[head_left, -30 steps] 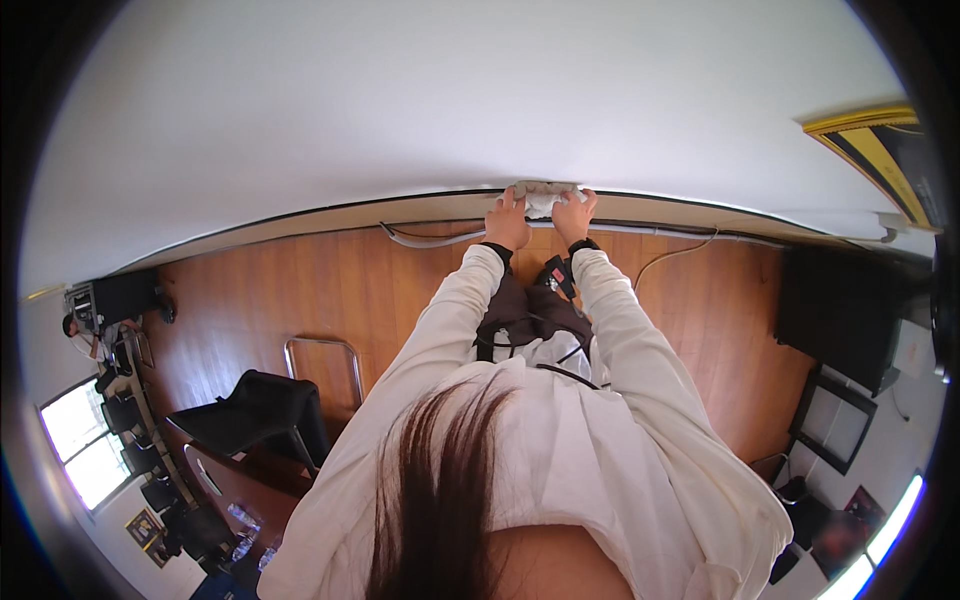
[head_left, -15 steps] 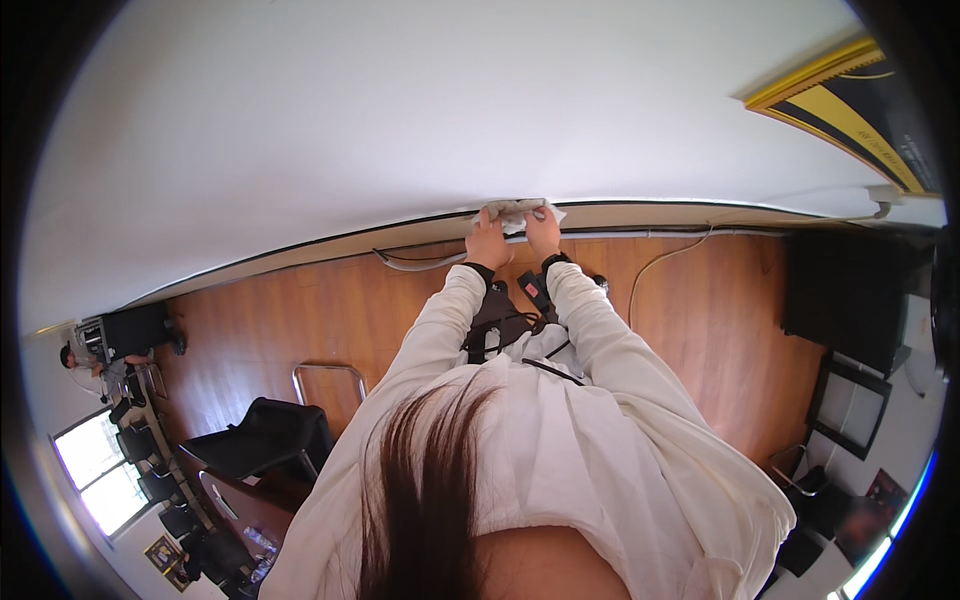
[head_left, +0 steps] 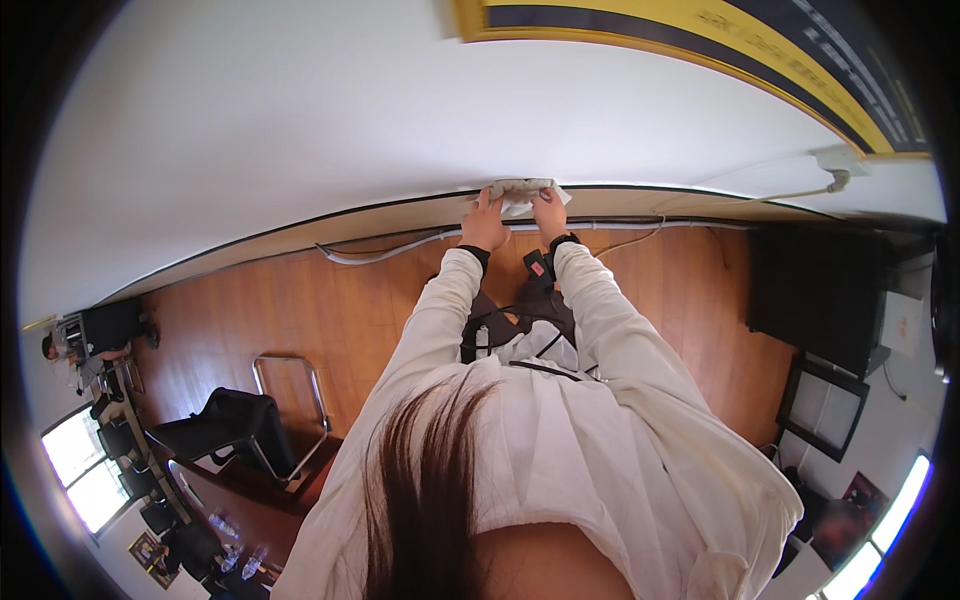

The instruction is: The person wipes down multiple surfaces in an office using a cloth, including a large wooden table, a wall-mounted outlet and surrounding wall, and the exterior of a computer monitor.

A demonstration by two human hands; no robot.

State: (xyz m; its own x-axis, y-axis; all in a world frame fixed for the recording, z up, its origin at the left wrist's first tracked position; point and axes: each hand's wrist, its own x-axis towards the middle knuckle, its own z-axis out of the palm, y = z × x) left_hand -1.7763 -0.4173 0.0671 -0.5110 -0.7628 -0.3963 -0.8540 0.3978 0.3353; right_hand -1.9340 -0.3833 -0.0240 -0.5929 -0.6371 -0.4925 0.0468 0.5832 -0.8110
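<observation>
A crumpled whitish-grey cloth (head_left: 522, 190) lies against the dark top edge of the tan lower wall panel (head_left: 400, 214), straight ahead of me. My left hand (head_left: 485, 224) grips its left end with bent fingers. On its right end, my right hand (head_left: 549, 214) pinches the fabric between thumb and fingers. Both arms reach forward in loose white sleeves, with dark bands at the wrists. The cloth's underside and some of my fingertips are hidden.
A gold-framed picture (head_left: 640, 32) hangs on the white wall, upper right, near a plugged-in socket (head_left: 840, 165). Pale cables (head_left: 390, 249) run along the panel's foot. A large black screen (head_left: 815, 295) stands right. A black chair (head_left: 235, 430) and brown table (head_left: 235, 505) are left behind.
I have shifted right along the wall, with both hands still on the cloth. The framed picture and socket now sit further left and larger in view; the chair has slid left in the picture.
</observation>
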